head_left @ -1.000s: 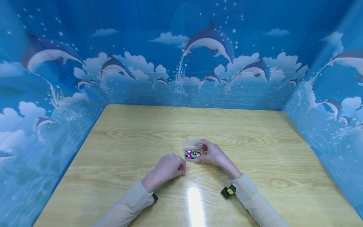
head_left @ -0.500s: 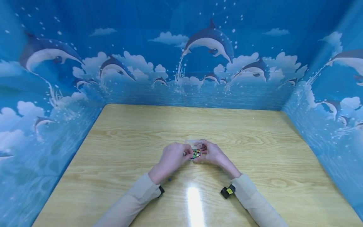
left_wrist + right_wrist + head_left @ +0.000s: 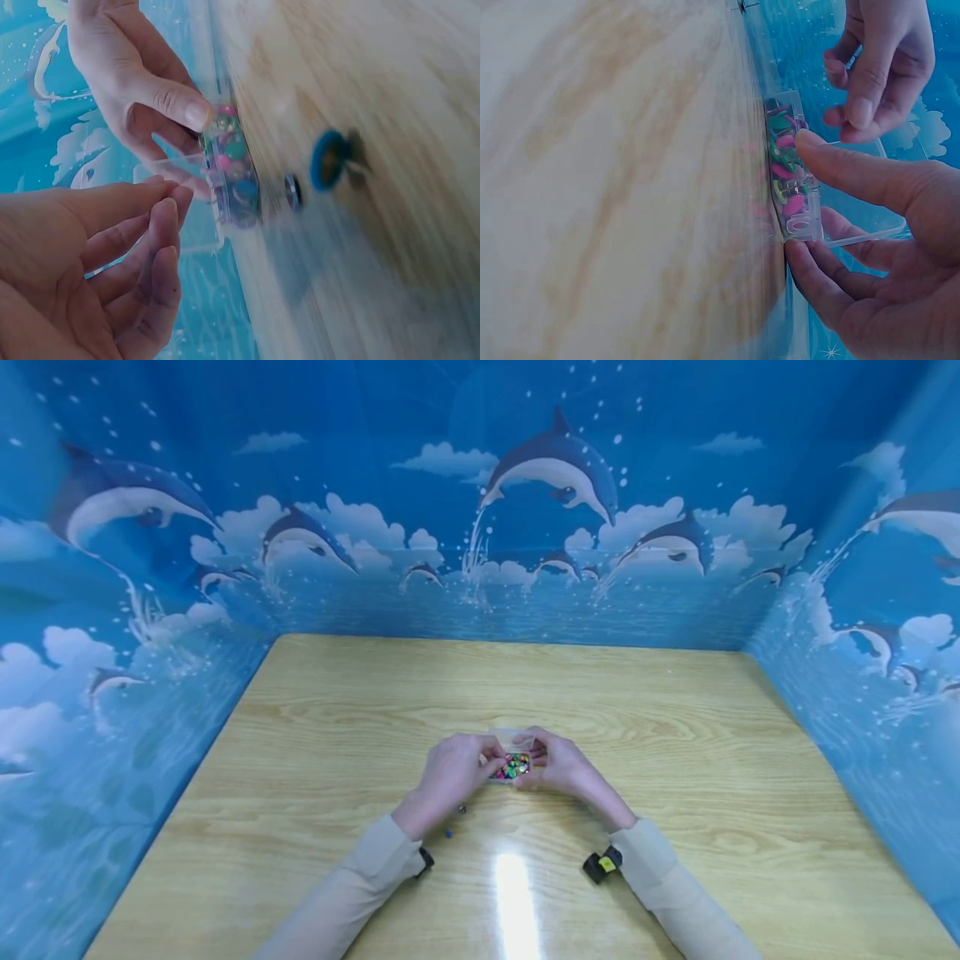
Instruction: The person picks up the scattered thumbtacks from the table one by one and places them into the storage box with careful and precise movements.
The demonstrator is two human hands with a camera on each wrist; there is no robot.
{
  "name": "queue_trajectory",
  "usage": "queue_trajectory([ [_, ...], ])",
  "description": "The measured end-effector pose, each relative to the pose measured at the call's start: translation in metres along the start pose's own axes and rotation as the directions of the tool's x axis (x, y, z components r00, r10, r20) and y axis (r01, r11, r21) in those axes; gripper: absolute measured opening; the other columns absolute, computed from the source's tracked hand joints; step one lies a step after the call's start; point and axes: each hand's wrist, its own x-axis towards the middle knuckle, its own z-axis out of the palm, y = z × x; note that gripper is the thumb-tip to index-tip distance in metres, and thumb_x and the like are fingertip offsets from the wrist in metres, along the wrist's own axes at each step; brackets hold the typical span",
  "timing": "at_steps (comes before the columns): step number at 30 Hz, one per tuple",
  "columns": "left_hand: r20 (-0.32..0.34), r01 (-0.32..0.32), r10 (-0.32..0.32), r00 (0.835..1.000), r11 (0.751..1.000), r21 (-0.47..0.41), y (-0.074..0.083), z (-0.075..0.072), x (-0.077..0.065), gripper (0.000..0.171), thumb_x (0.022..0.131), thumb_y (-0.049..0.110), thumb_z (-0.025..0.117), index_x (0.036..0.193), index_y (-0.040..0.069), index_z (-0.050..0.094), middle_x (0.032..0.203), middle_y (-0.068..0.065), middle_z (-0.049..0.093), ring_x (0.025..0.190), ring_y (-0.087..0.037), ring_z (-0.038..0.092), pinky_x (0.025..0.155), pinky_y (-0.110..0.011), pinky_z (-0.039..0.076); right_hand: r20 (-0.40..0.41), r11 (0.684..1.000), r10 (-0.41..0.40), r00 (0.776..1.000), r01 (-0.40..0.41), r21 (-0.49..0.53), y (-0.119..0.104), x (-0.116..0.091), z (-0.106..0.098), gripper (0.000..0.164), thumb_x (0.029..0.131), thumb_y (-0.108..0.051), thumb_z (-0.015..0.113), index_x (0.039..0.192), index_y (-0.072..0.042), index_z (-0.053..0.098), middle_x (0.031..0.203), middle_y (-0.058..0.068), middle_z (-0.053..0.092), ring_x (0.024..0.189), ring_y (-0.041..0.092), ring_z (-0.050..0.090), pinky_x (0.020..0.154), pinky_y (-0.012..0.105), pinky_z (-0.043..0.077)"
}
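A small clear plastic box of colourful thumbtacks stands on the table, its hinged lid swung back. My right hand grips the box at its right end, thumb along the near side and fingers behind. Over its left end is my left hand, thumb and fingertips brought together. I cannot tell whether a tack is between those fingertips. Below my left hand, a blue thumbtack lies on the table with its pin showing. A dark, shiny thumbtack lies between it and the box.
The wood-grain table extends around the box on all sides. Blue dolphin-print cloth encloses its back and both sides. A bright light reflection falls on the tabletop in front. Black wrist cameras sit at the sleeve cuffs.
My left hand has moved from in front of the box to over it, then drawn back slightly left. Two thumbtacks now show on the table. My right hand stays on the box.
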Motion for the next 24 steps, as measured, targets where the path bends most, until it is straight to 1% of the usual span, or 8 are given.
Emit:
queue_trajectory([
  [6,0.029,-0.013,0.013,1.000,1.000,0.025,-0.009,-0.005,-0.010,0.004,0.087,0.023,0.080,0.084,0.021,0.078,0.082,0.008,0.075,0.058,-0.004,0.053,0.051,-0.021,0.044,-0.015,1.000,-0.011,1.000,0.011,0.007,-0.002,-0.001,0.000,0.066,0.073,-0.008,0.090,0.132,-0.009,0.061,0.112,0.012,0.061,0.108,0.027,0.062,0.099,0.041,0.055],
  [8,0.056,-0.025,0.023,0.998,0.999,0.027,-0.012,-0.008,-0.015,0.005,0.087,0.022,0.080,0.083,0.021,0.077,0.080,0.008,0.074,0.060,-0.005,0.056,0.057,-0.026,0.050,-0.015,1.000,-0.014,1.000,0.014,0.010,-0.001,-0.001,0.001,0.066,0.073,-0.007,0.090,0.132,-0.009,0.061,0.113,0.012,0.061,0.108,0.027,0.062,0.099,0.041,0.054],
  [11,0.113,-0.024,0.020,0.993,0.999,0.032,-0.015,-0.012,-0.023,0.006,0.086,0.022,0.081,0.082,0.021,0.076,0.078,0.008,0.073,0.062,-0.005,0.057,0.062,-0.030,0.054,-0.014,1.000,-0.014,1.000,0.014,0.013,-0.001,0.000,0.001,0.065,0.073,-0.008,0.089,0.132,-0.009,0.061,0.112,0.011,0.061,0.107,0.026,0.061,0.099,0.041,0.054],
  [14,0.176,-0.013,0.006,0.984,0.999,0.037,-0.019,-0.015,-0.030,0.010,0.083,0.022,0.084,0.081,0.021,0.074,0.074,0.010,0.070,0.062,-0.003,0.056,0.064,-0.027,0.052,-0.011,1.000,-0.011,1.000,0.011,0.016,-0.001,0.000,0.001,0.065,0.074,-0.008,0.089,0.132,-0.009,0.061,0.112,0.010,0.060,0.106,0.025,0.060,0.099,0.040,0.054],
  [15,0.193,-0.011,0.003,0.981,0.999,0.037,-0.020,-0.016,-0.032,0.012,0.081,0.023,0.085,0.080,0.021,0.073,0.072,0.011,0.069,0.062,-0.003,0.056,0.060,-0.025,0.049,-0.009,1.000,-0.011,1.000,0.011,0.015,-0.001,0.000,0.001,0.065,0.073,-0.009,0.090,0.132,-0.009,0.061,0.112,0.010,0.060,0.106,0.024,0.060,0.098,0.040,0.054],
  [17,0.221,-0.001,-0.007,0.975,0.999,0.039,-0.023,-0.018,-0.035,0.015,0.080,0.023,0.086,0.078,0.022,0.071,0.070,0.013,0.066,0.062,-0.003,0.054,0.060,-0.024,0.047,-0.007,1.000,-0.014,1.000,0.014,0.014,0.000,0.000,0.001,0.065,0.073,-0.009,0.090,0.132,-0.009,0.061,0.112,0.010,0.060,0.105,0.024,0.060,0.098,0.040,0.055],
  [20,0.238,0.006,-0.014,0.971,0.999,0.034,-0.025,-0.019,-0.039,0.017,0.079,0.021,0.086,0.077,0.022,0.069,0.068,0.014,0.063,0.063,-0.004,0.054,0.062,-0.026,0.047,-0.007,1.000,-0.012,1.000,0.012,0.018,0.000,0.000,0.001,0.065,0.073,-0.009,0.090,0.131,-0.009,0.062,0.112,0.009,0.060,0.104,0.023,0.060,0.097,0.040,0.055],
  [24,0.228,0.010,-0.019,0.974,0.999,0.039,-0.027,-0.017,-0.042,0.016,0.080,0.019,0.085,0.076,0.022,0.070,0.067,0.013,0.062,0.063,-0.005,0.053,0.062,-0.026,0.047,-0.004,1.000,-0.014,1.000,0.014,0.011,0.000,-0.001,0.002,0.066,0.073,-0.009,0.090,0.132,-0.008,0.061,0.111,0.009,0.060,0.104,0.023,0.060,0.097,0.039,0.055],
])
